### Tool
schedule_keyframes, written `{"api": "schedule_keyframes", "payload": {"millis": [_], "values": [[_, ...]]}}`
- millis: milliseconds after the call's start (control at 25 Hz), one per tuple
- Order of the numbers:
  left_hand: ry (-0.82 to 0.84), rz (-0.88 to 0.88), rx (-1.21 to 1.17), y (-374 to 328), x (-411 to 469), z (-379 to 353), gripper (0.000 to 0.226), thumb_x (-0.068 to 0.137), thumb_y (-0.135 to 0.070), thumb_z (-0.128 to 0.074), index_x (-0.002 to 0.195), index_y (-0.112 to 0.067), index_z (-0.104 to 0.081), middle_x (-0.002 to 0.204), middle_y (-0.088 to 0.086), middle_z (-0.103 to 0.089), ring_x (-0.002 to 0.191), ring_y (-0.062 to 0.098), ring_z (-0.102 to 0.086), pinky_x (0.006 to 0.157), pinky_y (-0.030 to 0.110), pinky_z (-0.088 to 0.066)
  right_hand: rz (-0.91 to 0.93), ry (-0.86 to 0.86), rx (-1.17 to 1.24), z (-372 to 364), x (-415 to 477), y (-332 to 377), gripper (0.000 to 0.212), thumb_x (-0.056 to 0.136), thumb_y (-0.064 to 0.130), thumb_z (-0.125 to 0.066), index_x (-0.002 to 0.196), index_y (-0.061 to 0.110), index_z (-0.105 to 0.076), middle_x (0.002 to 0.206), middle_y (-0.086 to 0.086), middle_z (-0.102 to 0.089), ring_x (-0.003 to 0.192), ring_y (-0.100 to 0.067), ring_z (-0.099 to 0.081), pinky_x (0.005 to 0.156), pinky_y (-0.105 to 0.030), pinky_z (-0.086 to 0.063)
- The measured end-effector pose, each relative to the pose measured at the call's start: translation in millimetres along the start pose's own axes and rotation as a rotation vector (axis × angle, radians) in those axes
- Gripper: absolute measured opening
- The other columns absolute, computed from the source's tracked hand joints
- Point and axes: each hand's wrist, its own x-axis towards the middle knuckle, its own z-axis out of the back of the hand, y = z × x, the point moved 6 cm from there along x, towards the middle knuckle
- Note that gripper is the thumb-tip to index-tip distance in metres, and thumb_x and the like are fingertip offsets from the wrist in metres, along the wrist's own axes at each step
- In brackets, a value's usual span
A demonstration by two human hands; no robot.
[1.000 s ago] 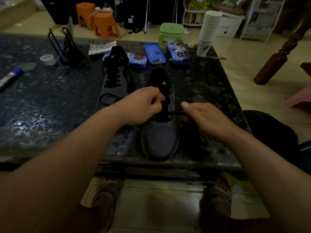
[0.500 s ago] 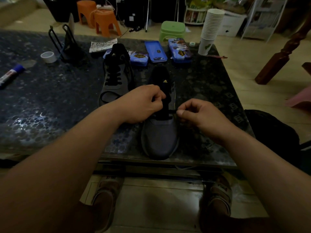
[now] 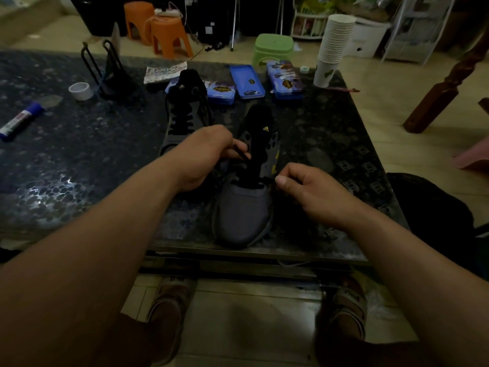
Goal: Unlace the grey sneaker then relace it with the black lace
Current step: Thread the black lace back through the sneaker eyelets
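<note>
Grey sneaker [image 3: 243, 213] sits at the near edge of the desk [image 3: 79, 154], toe pointing near. Left grip [image 3: 209, 154] is pinching the black lace [image 3: 242, 152] just left of the tongue. Right grip [image 3: 309, 192] is pinching the lace at the sneaker's low right side.

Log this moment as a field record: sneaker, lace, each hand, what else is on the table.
sneaker in work: grey sneaker, toe toward the person, near the table edge
lace: black lace, through the lowest eyelets only; upper eyelets look empty
left hand: pinches one lace end beside the tongue
right hand: pinches the lace at the sneaker's right side
other items: second sneaker, laced; paper cup stack; tape roll
surface: dark speckled table
</note>
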Motion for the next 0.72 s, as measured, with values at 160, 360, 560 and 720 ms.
{"api": "schedule_keyframes", "payload": {"millis": [160,360,560,720], "values": [[0.089,-0.244,0.688,-22,-11,-17,0.021,0.101,-0.044,-0.062,0.108,-0.024,-0.061,0.100,-0.007,-0.061,0.086,0.005,-0.058,0.075,0.023,-0.047,0.030,-0.012,-0.003,-2,0,1,0.021,0.105,0.035,-0.056,0.091,0.021,-0.064,0.071,0.009,-0.058,0.061,0.000,-0.048,0.056,-0.019,-0.039],[0.139,-0.388,0.933,-22,-10,-30,0.023,0.097,-0.042,-0.068,0.114,-0.027,-0.062,0.107,-0.007,-0.049,0.101,0.015,-0.053,0.090,0.035,-0.047,0.080,0.013,0.004,-1,-3,3,0.020,0.102,0.037,-0.062,0.093,0.019,-0.065,0.078,0.006,-0.060,0.066,-0.002,-0.050,0.059,-0.020,-0.041],[0.253,-0.414,1.086,-21,-6,-30,0.017,0.098,-0.032,-0.068,0.112,-0.033,-0.060,0.110,-0.006,-0.043,0.108,0.019,-0.044,0.093,0.044,-0.045,0.132,-0.004,-0.102,-2,-2,2,0.018,0.098,0.038,-0.067,0.089,0.023,-0.063,0.095,0.002,-0.060,0.084,-0.007,-0.057,0.072,-0.024,-0.044],[0.231,-0.403,1.180,-19,-4,-37,0.009,0.098,-0.037,-0.066,0.104,-0.033,-0.059,0.111,-0.005,-0.043,0.109,0.020,-0.042,0.087,0.039,-0.034,0.125,-0.014,-0.101,-2,-2,3,0.016,0.098,0.037,-0.067,0.089,0.025,-0.063,0.097,0.003,-0.060,0.084,-0.006,-0.056,0.071,-0.021,-0.041]]}}
